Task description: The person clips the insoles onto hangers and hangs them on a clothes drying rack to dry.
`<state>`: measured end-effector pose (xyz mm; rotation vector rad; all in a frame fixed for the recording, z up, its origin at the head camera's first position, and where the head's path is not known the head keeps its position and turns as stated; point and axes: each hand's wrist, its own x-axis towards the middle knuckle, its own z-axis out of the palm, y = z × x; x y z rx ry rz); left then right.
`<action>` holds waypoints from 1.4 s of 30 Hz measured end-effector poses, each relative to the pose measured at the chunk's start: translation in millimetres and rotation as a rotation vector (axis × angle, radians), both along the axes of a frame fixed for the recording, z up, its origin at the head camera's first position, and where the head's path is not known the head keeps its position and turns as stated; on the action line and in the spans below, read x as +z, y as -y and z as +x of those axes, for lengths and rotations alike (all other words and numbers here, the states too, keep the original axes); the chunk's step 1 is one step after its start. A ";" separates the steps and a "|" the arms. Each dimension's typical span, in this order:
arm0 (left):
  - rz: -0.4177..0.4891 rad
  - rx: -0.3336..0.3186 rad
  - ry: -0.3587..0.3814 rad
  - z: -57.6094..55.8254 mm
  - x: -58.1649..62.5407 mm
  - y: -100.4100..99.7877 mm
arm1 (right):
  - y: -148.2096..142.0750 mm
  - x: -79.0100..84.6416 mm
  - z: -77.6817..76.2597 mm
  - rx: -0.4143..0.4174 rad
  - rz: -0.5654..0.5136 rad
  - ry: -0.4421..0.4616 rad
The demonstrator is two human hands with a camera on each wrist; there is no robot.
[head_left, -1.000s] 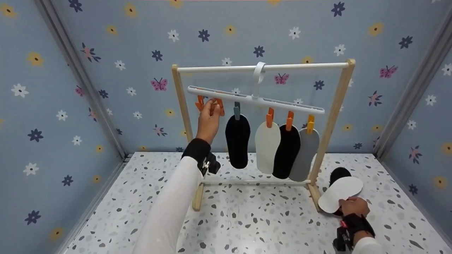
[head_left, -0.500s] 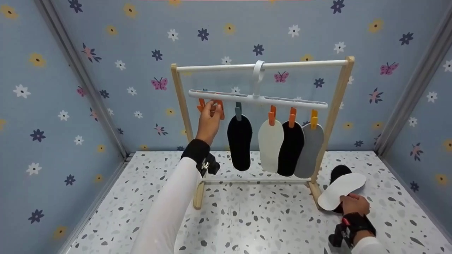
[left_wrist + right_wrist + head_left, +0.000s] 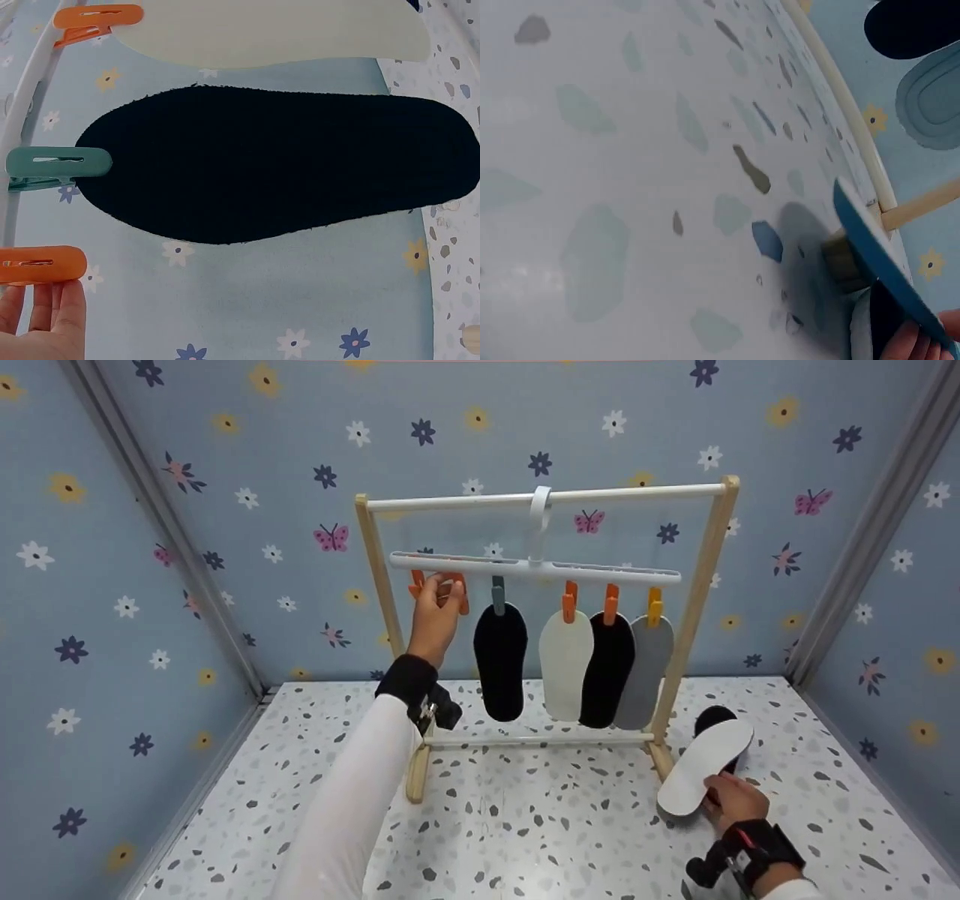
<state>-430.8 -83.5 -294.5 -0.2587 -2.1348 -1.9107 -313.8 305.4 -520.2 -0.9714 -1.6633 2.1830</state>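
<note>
My left hand (image 3: 435, 622) is raised at the hanger's left part, pinching an orange clip (image 3: 41, 264) that hangs from the white hanger (image 3: 480, 564). Beside it a teal clip (image 3: 60, 161) holds a black insole (image 3: 262, 165). Low at the right, my right hand (image 3: 739, 801) pinches the edge of a white insole (image 3: 701, 769). That insole is tilted up off the table, and its blue side (image 3: 885, 259) shows in the right wrist view. Under it a black insole (image 3: 714, 718) lies partly hidden.
Further right on the hanger, clips hold a cream insole (image 3: 568, 667), a black insole (image 3: 609, 675) and a grey insole (image 3: 646, 675). Another orange clip (image 3: 417, 577) hangs at the far left. A wooden rack (image 3: 690, 615) carries the hanger on a speckled table (image 3: 525, 832).
My right hand has tilted the white insole up from the pile. The left hand keeps its grip at the orange clip, while the hanger's slant has levelled out, its right end rising.
</note>
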 end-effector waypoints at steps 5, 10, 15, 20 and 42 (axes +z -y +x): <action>-0.001 -0.004 0.003 3.2 -2.0 0.6 | 14.5 -1.9 10.3 0.079 -0.012 -0.070; 0.006 -0.001 0.023 5.3 -2.1 1.5 | 32.5 2.4 15.7 0.189 0.002 -0.068; 0.010 -0.007 0.026 5.6 -0.3 1.3 | 50.2 9.3 17.5 0.202 -0.030 -0.118; 0.017 -0.013 0.022 6.5 1.6 0.8 | 65.2 14.4 20.6 0.185 -0.023 -0.166; 0.015 -0.020 -0.025 10.8 0.5 5.3 | 125.4 27.5 34.3 0.316 0.122 -0.218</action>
